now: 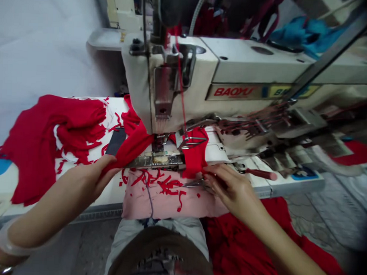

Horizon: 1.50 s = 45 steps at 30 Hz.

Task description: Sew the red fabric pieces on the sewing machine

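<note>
While two hands (99, 174) (234, 189) touch red fabric (135, 146), one tool (262, 174) (red-handled) nearby

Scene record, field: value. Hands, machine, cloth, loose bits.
left_hand: left hand pinching red fabric left of needle area
right_hand: right hand at red piece on other side; grip unclear
machine: white sewing machine, BAOYU label
blades: metal blades beside right hand
scraps: red scraps on pink cloth
far_left: red cloth pile

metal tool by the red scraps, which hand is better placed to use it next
Right, probably: the metal tool extends from beneath the right hand, whereas the left hand is farther off, holding red cloth.
</note>
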Motion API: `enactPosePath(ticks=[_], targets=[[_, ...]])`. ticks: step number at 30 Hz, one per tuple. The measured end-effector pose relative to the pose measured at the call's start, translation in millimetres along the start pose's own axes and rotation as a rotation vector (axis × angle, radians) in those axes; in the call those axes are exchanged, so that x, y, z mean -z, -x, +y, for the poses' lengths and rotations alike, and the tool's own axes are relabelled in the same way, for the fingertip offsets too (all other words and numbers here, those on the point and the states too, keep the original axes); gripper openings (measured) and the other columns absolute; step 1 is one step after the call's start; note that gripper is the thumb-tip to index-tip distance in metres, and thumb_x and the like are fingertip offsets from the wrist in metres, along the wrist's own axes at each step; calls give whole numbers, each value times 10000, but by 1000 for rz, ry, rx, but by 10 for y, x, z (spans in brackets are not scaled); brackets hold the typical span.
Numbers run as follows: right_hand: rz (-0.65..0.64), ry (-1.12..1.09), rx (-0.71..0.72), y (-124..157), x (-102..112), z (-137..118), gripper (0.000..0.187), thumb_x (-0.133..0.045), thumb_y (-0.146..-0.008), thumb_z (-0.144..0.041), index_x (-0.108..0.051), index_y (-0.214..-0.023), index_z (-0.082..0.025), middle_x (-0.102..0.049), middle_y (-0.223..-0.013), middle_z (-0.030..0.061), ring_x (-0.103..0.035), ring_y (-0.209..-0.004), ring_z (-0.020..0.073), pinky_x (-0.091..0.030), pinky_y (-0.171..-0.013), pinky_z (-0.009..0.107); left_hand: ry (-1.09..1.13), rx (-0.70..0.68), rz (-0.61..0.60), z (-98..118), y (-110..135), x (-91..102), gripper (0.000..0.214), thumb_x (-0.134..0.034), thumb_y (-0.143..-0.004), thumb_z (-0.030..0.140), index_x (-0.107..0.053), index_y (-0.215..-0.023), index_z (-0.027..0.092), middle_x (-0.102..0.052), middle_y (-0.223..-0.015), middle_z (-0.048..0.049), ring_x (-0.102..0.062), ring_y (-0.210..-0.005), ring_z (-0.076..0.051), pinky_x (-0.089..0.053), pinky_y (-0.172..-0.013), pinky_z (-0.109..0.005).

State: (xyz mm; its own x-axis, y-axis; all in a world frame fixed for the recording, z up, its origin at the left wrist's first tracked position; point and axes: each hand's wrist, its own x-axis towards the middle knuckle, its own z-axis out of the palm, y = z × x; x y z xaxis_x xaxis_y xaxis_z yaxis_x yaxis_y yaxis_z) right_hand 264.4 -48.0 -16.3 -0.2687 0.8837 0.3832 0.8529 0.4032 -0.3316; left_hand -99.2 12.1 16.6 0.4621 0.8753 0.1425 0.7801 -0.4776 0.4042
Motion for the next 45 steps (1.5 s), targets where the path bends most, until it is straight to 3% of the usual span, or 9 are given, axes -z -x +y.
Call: enactPosePath(ticks=[6, 11, 17, 19, 23, 27, 36, 41, 45], targets=[[-165, 403, 201, 258, -73, -148, 173, -589, -883, -194, -629, -716, -171, -639, -986, 139, -594, -883, 263, -509, -714, 374, -43, 13, -74, -36, -38, 2, 327, -517, -936, 490, -501, -780, 203, -543, -669, 7, -486, -545, -141, -319, -512, -259], [67, 247, 128, -154, -164, -457, 387, -555, -927, -439, -580, -1075, -82, -590, -990, 161, -531, -909, 272, -490, -761, 399, -5, 82, -59, 56, -145, -33, 477, -571, -900, 548, -390, -644, 188, -430, -592, 41, -366, -541, -104, -277, -509, -222], [102, 495, 121, -454, -379, -392, 98, -525, -826, -67, -581, -892, -112, -573, -887, 139, -491, -838, 267, -462, -734, 385, 129, 188, -321, -98, 194, 158, 301, -613, -887, 420, -599, -710, 177, -566, -613, 27, -480, -541, -96, -352, -505, -207], [120, 471, 135, -453, -343, -320, 98, -523, -834, -79, -591, -900, -102, -579, -883, 134, -505, -855, 264, -469, -764, 384, 281, 302, -243, -180, 309, 293, 231, -636, -865, 394, -646, -763, 187, -603, -643, 19, -532, -571, -100, -405, -504, -208], [144, 498, 103, -498, -301, -306, 251, -543, -875, -228, -609, -1064, -77, -592, -942, 144, -528, -893, 291, -475, -759, 414, 722, 573, 347, -258, 224, 524, 55, -691, -844, 275, -653, -815, 249, -686, -813, 48, -631, -718, -104, -561, -636, -244], [99, 467, 85, -477, -359, -448, 494, -587, -888, -433, -582, -1175, -31, -577, -1068, 201, -527, -1009, 345, -487, -822, 467, 1230, 454, 750, -255, -162, 592, 163, -796, -759, 261, -644, -766, 203, -684, -715, 63, -626, -588, -84, -571, -509, -193], [261, 198, 502, -815, -863, -1123, 331, -481, -930, -109, -581, -1246, -97, -602, -1229, 124, -474, -1214, 265, -411, -1005, 391, 1369, 232, 438, 265, -485, 705, 222, -729, -836, 243, -613, -681, 135, -525, -527, 54, -348, -354, -12, -267, -267, -120], [295, 211, 635, -1195, -1068, -1175, 187, -462, -914, -84, -621, -840, -146, -602, -787, 51, -502, -770, 184, -398, -741, 337, 1245, 185, 479, 340, -494, 827, 214, -635, -902, 193, -624, -700, 122, -498, -533, 42, -336, -382, -18, -200, -269, -130], [192, -12, 832, -887, -998, -1111, 209, -483, -928, -117, -550, -739, -175, -521, -679, 10, -438, -688, 162, -326, -678, 325, 1381, 262, 468, 179, -623, 748, 238, -651, -898, 190, -622, -670, 127, -526, -524, 39, -315, -394, -18, -186, -283, -141]])
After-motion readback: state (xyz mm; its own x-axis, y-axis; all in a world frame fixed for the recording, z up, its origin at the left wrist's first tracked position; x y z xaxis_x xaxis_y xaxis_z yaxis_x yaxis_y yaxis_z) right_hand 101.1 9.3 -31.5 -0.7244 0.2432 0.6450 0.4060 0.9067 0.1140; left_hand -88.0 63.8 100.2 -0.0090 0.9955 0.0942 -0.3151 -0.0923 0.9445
